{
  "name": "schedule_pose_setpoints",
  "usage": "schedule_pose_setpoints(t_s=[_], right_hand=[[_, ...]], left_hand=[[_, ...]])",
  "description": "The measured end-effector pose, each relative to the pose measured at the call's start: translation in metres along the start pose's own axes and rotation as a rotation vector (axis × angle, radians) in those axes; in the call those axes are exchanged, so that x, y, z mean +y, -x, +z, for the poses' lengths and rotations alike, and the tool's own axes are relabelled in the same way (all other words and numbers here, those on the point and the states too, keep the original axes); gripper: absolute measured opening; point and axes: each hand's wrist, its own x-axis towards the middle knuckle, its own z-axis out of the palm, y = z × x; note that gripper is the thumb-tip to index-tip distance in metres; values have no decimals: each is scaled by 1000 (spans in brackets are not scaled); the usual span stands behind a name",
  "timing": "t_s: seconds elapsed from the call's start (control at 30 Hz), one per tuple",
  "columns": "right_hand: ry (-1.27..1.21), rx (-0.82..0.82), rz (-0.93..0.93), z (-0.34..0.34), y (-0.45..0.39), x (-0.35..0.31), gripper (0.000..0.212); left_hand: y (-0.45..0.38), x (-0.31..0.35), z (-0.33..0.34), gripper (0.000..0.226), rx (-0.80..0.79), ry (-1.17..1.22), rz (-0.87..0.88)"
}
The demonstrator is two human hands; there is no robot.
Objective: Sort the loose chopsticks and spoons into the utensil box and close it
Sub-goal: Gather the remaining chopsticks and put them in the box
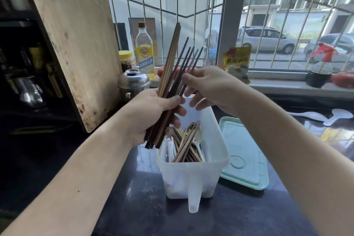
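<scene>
A: Item one, largest: utensil box (pixel 191 176) on the dark counter (pixel 134 212). Status?

B: Open. Already holds chopsticks and spoons (pixel 188 143), heaped at its middle. Judged partly filled.

A: Item two: lid (pixel 244 155).

B: Pale green, flat on the counter, just right of the box. Not yet fitted.

A: Item three: bundle of chopsticks (pixel 172 74).

B: Above the box, tips upward. Left hand (pixel 151 117) curled round its lower part; right hand (pixel 208 87) pinches the dark sticks higher up.

A: Item four: white spoons (pixel 325 117).

B: Loose, far right. Judged outstanding, with closing.
</scene>
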Motion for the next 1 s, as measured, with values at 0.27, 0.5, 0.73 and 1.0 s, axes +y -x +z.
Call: schedule_pose_setpoints(t_s=[0.27, 0.5, 0.73, 1.0], right_hand=[[-252, 314, -47, -7, -4, 9, 15], [701, 146, 51, 36, -12, 41, 54], [895, -176, 174, 47, -17, 40, 32], [323, 89, -10, -1, -17, 4, 27]], left_hand=[[-1, -4, -4, 18, 143, -158, -9], [-9, -8, -15, 6, 289, -190, 26], [-9, -9, -7, 6, 214, -225, 26], [-3, -10, -7, 17, 164, -92, -20]])
